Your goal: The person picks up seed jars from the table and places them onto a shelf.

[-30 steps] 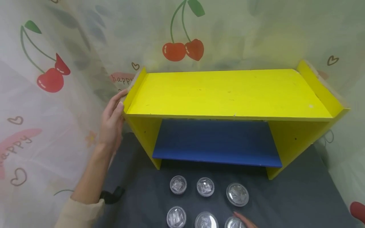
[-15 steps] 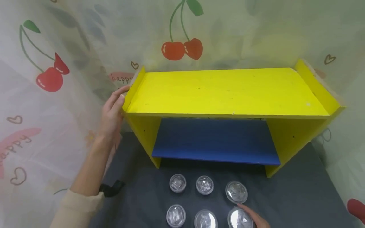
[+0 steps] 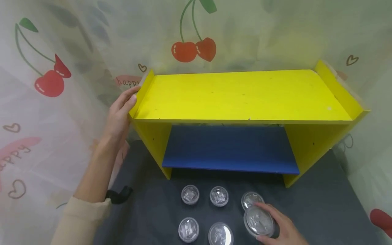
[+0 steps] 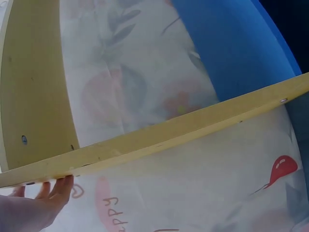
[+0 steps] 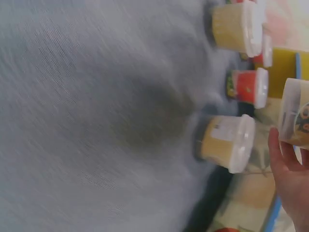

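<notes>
My left hand [image 3: 117,117] touches the outer side of the left panel of a yellow shelf unit [image 3: 242,97], near its top. In the left wrist view, several fingertips of that hand [image 4: 46,205] lie against the panel's outer face. My right hand [image 3: 284,228] pinches a lidded plastic cup [image 3: 259,221] between thumb and fingers. From the head view, this cup partly covers another clear-lidded cup [image 3: 249,197] behind it. The right wrist view shows the held cup [image 5: 299,113] raised off the cloth, with dark printing on its pale side.
On the dark cloth [image 3: 144,204] stand several more lidded cups, including a front-left one [image 3: 188,230] and a front-middle one [image 3: 220,234]. A blue board [image 3: 229,149] spans the unit's lower part. Behind hangs a cherry-print curtain [image 3: 260,37]. A black strap-like thing [image 3: 120,195] lies left.
My right hand has come further into view and lifted the front-right cup up and forward, toward the cup behind it. The left hand keeps its place on the shelf unit.
</notes>
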Demonstrator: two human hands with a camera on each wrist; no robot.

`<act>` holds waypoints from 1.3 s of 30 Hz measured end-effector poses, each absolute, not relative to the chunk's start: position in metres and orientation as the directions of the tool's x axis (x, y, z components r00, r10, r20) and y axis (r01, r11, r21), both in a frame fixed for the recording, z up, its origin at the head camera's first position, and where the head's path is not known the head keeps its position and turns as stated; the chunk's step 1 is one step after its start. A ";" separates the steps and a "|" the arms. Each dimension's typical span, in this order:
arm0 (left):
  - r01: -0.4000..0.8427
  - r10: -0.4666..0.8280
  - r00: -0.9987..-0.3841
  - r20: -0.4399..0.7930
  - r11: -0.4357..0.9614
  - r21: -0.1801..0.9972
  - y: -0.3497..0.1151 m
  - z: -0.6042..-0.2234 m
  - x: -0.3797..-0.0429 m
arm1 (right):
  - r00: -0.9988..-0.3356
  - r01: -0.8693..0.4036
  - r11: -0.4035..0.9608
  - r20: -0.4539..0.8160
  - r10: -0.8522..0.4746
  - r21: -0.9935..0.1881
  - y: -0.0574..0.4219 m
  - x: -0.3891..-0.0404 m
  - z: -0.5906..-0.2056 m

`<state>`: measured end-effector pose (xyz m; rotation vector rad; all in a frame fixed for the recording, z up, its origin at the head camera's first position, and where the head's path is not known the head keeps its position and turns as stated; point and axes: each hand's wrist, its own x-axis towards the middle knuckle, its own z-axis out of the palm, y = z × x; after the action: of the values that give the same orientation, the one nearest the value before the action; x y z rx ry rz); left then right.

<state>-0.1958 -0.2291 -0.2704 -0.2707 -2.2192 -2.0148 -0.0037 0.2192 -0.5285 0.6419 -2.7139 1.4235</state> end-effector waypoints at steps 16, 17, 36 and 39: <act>0.181 0.024 -0.983 0.179 0.060 0.982 -0.226 -0.269 -0.199 | -0.778 -0.569 0.242 0.420 -0.467 -0.786 0.206 -0.042 -0.475; 0.186 0.023 -0.982 0.185 0.056 0.981 -0.226 -0.270 -0.199 | -0.776 -0.570 0.244 0.418 -0.471 -0.784 0.205 -0.043 -0.470; 0.287 -0.111 -0.953 0.280 -0.053 0.956 -0.211 -0.276 -0.200 | -0.786 -0.470 0.257 0.268 -0.558 -0.845 0.182 -0.066 -0.389; 0.290 -0.123 -0.952 0.281 -0.060 0.955 -0.209 -0.276 -0.199 | -0.779 -0.452 0.233 0.255 -0.573 -0.861 0.178 -0.068 -0.377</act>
<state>-0.1987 -0.2091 -0.2763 -0.1799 -1.9354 -2.0931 -0.0681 0.1778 -0.3766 1.0673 -2.5537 1.7147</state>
